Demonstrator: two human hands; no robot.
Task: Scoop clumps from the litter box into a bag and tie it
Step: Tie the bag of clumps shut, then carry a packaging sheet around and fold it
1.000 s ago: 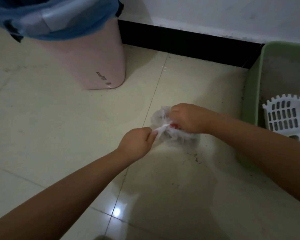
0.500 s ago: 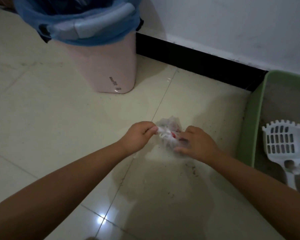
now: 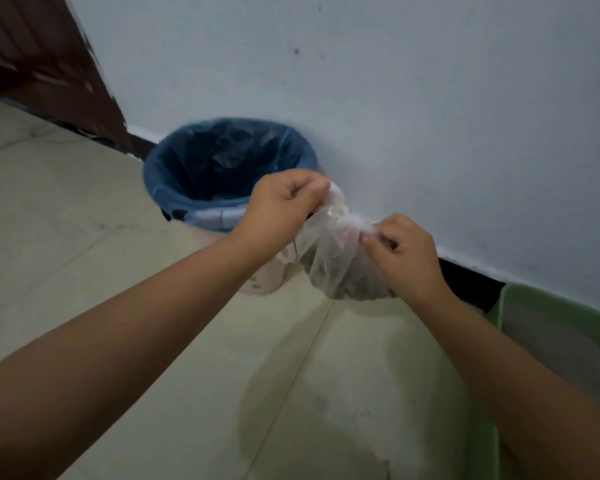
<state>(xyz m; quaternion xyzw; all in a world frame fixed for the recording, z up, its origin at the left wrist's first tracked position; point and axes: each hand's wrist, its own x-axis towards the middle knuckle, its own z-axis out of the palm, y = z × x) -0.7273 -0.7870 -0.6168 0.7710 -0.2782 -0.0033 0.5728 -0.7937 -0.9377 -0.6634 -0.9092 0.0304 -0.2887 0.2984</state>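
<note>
1. Looking down the two bare forearms, I see both reach forward over the pale cream tiled floor [image 3: 84,258].
2. My right hand [image 3: 407,252] pinches one twisted end of the small translucent plastic bag [image 3: 329,261] between curled fingers and thumb.
3. My left hand [image 3: 278,209] is clenched on the other twisted end, a little higher.
4. The bag hangs between the hands, clear of the floor, with dark clumps bulging in its rounded bottom.
5. The green plastic litter box [image 3: 548,327] sits low at the right edge, against the wall.
6. Just behind the bag stands a pink waste bin with a blue plastic liner [image 3: 222,168], mouth open.
7. Beyond it rises the pale blue-white wall [image 3: 430,98] with its dark skirting.
</note>
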